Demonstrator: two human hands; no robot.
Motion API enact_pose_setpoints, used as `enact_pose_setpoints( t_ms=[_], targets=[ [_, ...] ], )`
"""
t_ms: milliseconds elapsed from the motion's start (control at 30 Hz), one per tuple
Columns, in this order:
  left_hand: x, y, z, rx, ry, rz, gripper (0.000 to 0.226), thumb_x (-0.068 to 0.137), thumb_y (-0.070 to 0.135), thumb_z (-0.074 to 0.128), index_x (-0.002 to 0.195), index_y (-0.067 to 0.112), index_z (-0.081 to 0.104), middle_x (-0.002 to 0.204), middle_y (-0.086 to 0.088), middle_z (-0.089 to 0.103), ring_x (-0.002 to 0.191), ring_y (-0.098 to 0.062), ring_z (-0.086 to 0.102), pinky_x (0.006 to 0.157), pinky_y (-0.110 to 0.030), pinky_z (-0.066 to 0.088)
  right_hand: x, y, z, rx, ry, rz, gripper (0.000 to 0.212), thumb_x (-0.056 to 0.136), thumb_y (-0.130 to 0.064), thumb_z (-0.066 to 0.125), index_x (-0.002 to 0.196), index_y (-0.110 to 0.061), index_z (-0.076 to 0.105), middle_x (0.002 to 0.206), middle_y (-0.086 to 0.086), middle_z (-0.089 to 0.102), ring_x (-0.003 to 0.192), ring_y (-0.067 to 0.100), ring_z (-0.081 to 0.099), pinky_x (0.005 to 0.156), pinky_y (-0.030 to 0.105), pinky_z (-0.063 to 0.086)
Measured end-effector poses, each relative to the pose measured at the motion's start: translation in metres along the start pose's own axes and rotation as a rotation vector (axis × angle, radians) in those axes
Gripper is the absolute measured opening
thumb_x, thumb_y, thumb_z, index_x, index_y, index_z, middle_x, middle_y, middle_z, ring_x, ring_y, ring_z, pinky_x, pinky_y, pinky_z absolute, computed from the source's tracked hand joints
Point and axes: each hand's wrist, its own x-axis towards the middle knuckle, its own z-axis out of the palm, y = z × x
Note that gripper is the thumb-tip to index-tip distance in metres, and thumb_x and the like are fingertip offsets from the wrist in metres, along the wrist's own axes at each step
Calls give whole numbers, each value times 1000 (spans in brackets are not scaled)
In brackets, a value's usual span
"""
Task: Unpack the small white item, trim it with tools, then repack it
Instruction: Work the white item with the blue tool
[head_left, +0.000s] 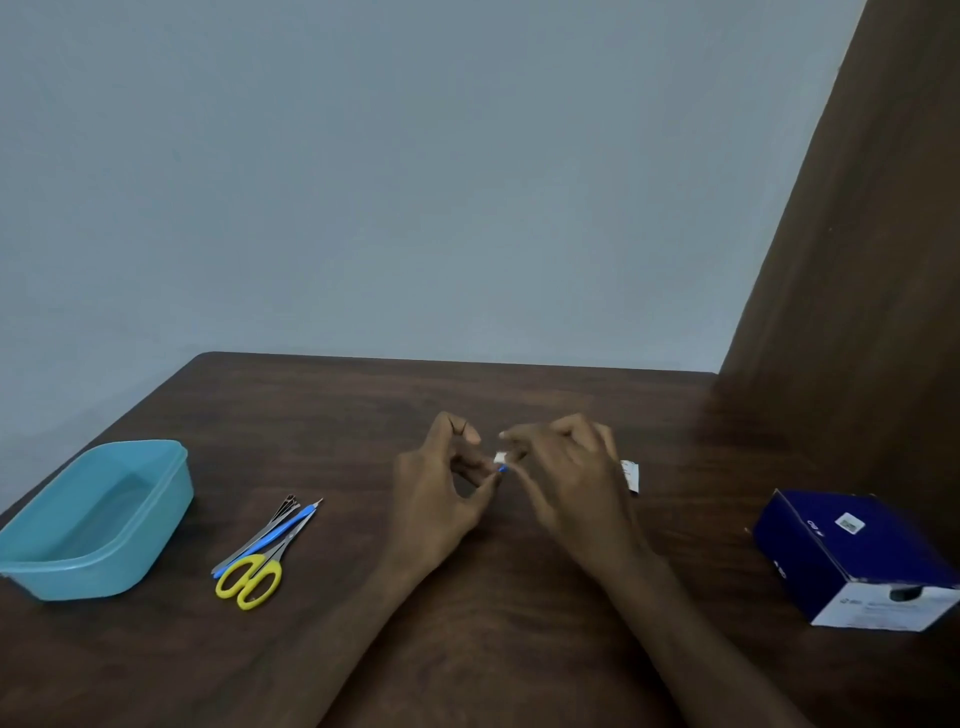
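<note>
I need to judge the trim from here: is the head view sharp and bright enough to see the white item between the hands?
Head view: dim and soft overall; white item is a small blurred patch between the left hand and right hand; its edges are unreadable; wide-angle lens tilts the box; no glare.

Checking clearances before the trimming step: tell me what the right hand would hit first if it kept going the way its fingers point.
The right hand points left, toward the left hand. It would probably meet that hand's fingertips first, just past the small white item pinched between them. Depth is uncertain.
</note>
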Motion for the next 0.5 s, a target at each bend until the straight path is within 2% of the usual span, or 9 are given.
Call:
enact_pose_setpoints(
  t_ms=[67,200,333,400,467,500],
  targets=[
    [0,-1,0,44,14,54,49,80,11,91,97,25,48,77,11,76,71,3,74,63,-5,46,1,-3,6,-132,-97,-38,25,98,-27,67,122,-33,65,97,-19,69,94,19,58,86,38,39],
    [2,-6,1,25,44,46,50,82,4,87,91,24,42,79,9,79,72,2,75,63,-6,46,5,10,3,-275,-40,41,34,90,-20,81,119,-33,68,95,-19,71,90,20,56,86,40,34],
    [2,-5,1,29,62,26,48,83,4,86,91,21,42,80,11,80,73,1,76,62,-8,46,0,32,-4,-259,-99,341,37,88,-21,79,120,-34,66,89,-16,71,93,21,59,86,40,36],
    [2,-4,0,-21,63,-29,46,84,4,86,93,20,43,83,11,81,72,-2,76,60,-15,52,-4,37,-3,-52,-67,555,37,86,-16,80,116,-32,64,87,-18,73,90,16,64,85,39,44],
    [2,-2,-1,-112,44,-111,44,86,5,86,96,20,46,86,8,81,73,-7,76,54,-28,60,-2,29,1,382,61,840,32,86,-12,83,107,-28,64,81,-13,77,79,10,70,80,39,54],
    [3,-1,-2,-155,36,-142,43,87,5,86,99,19,48,87,6,81,73,-10,76,52,-30,61,0,21,4,575,96,960,31,86,-11,83,105,-26,64,79,-10,78,77,9,72,80,39,56]
  ],
)
